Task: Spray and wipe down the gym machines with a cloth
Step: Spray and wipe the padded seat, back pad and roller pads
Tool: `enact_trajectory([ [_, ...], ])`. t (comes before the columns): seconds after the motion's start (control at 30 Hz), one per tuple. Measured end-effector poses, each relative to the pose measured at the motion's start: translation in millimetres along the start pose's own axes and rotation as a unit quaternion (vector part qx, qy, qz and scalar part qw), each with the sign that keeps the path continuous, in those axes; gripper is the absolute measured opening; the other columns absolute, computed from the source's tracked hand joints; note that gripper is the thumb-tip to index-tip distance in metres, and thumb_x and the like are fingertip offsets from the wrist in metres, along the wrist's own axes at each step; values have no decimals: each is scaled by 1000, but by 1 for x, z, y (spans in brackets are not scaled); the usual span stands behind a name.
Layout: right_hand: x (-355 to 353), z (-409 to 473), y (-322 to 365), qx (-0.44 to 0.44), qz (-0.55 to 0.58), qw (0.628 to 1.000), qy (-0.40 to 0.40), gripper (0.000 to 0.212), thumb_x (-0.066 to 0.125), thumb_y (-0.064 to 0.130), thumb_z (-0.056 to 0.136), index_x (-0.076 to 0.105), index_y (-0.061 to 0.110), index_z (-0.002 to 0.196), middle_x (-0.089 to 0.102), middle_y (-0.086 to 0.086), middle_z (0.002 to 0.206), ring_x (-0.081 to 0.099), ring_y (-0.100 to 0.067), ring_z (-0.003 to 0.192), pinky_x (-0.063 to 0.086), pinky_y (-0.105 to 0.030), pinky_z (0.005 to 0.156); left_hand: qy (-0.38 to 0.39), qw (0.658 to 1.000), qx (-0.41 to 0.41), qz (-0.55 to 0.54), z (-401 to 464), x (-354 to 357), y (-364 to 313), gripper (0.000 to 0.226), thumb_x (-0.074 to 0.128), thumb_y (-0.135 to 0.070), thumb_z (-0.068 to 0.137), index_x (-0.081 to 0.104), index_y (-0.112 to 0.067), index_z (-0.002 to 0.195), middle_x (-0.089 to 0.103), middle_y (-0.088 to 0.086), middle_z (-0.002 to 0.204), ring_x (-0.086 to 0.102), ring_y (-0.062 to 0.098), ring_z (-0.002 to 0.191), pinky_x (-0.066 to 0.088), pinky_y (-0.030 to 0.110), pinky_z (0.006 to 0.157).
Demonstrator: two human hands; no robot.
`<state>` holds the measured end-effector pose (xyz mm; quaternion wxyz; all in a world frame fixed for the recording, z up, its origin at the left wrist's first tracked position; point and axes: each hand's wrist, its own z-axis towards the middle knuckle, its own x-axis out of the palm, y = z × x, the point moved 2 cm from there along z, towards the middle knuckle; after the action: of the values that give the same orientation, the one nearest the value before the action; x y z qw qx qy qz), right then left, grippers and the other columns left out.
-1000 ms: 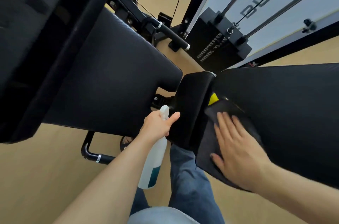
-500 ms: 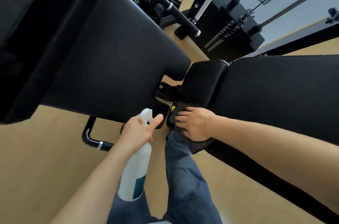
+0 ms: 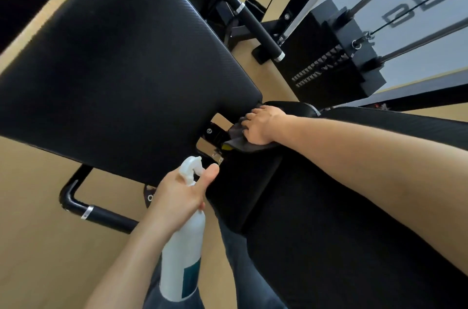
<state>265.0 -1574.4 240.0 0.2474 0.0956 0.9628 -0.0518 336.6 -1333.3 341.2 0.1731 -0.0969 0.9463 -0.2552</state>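
The right hand point(image 3: 260, 129) presses a grey cloth point(image 3: 236, 141) onto the pad's point(image 3: 291, 108) far end to wipe it — the left hand point(image 3: 181, 191) grips the spray bottle point(image 3: 183, 255), held ready.

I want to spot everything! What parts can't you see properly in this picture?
All in the head view:
- Spray bottle trigger: hidden by the left hand.
- Cloth: mostly under the right hand.
- Wall lettering: cut off by the edge.
- Weight stack markings: too small.
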Motion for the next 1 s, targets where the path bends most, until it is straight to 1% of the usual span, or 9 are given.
enact_trajectory([
  [0.1, -5, -9, -22, 27, 15, 999, -7, 57, 27, 43, 104, 34, 16, 154, 33, -5, 160, 31, -26, 147, 22, -42, 121, -9, 1000, -13, -21, -9, 11, -9, 53, 56, -61, 96, 63, -18, 66, 68, 4, 58, 65, 5, 59, 44, 30, 68],
  [0.2, -11, -32, -33, 98, 49, 994, -21, 53, 35, 37, 103, 41, 12, 149, 36, -11, 155, 37, -31, 140, 32, -44, 114, -18, 1000, -18, -3, -20, 22, -22, 57, 55, -60, 97, 62, -14, 63, 63, -3, 49, 60, -5, 51, 38, 27, 62],
  [0.33, -13, -80, -33, 200, 95, 974, -39, 61, 46, 37, 98, 38, 1, 147, 36, -21, 150, 41, -37, 134, 40, -46, 108, 7, 999, -10, -33, -31, 33, -32, 57, 58, -64, 94, 65, -12, 73, 68, 3, 58, 65, 7, 57, 46, 30, 68],
  [0.43, -1, -103, -23, 233, 156, 953, -114, 67, 52, 35, 93, 37, -11, 141, 34, -32, 146, 34, -47, 137, 32, -53, 113, 23, 999, -8, -42, -36, 35, -38, 56, 58, -63, 94, 65, -12, 73, 68, 3, 59, 65, 10, 60, 47, 31, 70],
  [0.53, 3, -97, -21, 236, 156, 950, -132, 69, 50, 38, 94, 37, -12, 140, 32, -33, 148, 29, -47, 140, 25, -54, 115, 18, 999, -2, -34, -34, 32, -38, 58, 58, -62, 95, 64, -11, 68, 66, 2, 56, 63, 7, 56, 45, 31, 69],
  [0.63, -7, -68, -26, 235, 112, 961, -92, 59, 42, 43, 96, 51, 0, 134, 47, -24, 138, 42, -41, 129, 32, -51, 109, 20, 999, 3, -25, -23, 26, -30, 53, 57, -60, 96, 63, -14, 71, 66, 4, 56, 62, 3, 51, 46, 31, 70],
  [0.73, -17, -37, -24, 240, 30, 970, -21, 54, 33, 44, 99, 54, 8, 134, 53, -19, 134, 51, -36, 122, 40, -46, 104, 12, 1000, 14, 0, -10, 21, -19, 50, 56, -59, 97, 62, -16, 72, 68, 10, 61, 62, 2, 53, 43, 29, 67],
  [0.87, -16, -8, -7, 272, -35, 962, 13, 54, 38, 44, 101, 49, 7, 138, 50, -25, 136, 47, -41, 127, 36, -54, 109, -5, 999, 11, 53, 3, 15, -4, 53, 54, -58, 98, 60, -15, 67, 65, 5, 57, 58, -5, 52, 38, 23, 60],
  [1.0, -16, 7, 18, 320, -60, 945, 23, 68, 32, 43, 102, 34, -9, 147, 34, -38, 145, 32, -52, 137, 21, -62, 116, 18, 999, 9, 43, 9, 10, 11, 54, 52, -59, 98, 60, -14, 68, 68, 8, 62, 60, -3, 57, 40, 26, 64],
])
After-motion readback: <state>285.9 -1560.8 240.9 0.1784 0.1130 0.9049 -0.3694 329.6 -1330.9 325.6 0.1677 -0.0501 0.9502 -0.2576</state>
